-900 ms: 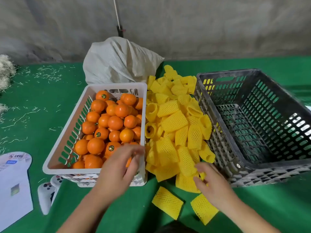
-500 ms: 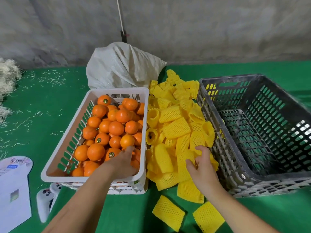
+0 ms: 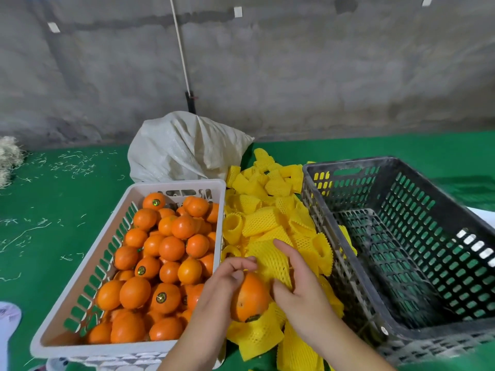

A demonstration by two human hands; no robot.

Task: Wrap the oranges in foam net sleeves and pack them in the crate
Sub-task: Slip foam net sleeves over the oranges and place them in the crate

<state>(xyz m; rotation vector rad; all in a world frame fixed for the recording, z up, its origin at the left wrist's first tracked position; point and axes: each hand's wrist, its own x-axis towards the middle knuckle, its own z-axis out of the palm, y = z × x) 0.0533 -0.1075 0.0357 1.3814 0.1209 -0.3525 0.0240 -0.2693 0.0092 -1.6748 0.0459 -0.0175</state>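
My left hand grips an orange and holds it over the pile of yellow foam net sleeves. My right hand holds one yellow sleeve just right of that orange, thumb under it and fingers over it. A white basket on the left is full of loose oranges. On the right stands the dark grey crate, with no oranges visible inside.
A white woven sack lies behind the basket and the sleeve pile. Everything rests on a green cloth strewn with pale straw bits. A grey wall rises behind. A white paper edge shows at the lower left.
My left hand has lifted an orange out of the basket and brought it right over the sleeves. My right hand has picked up a sleeve and moved towards the orange. The camera tilted up.
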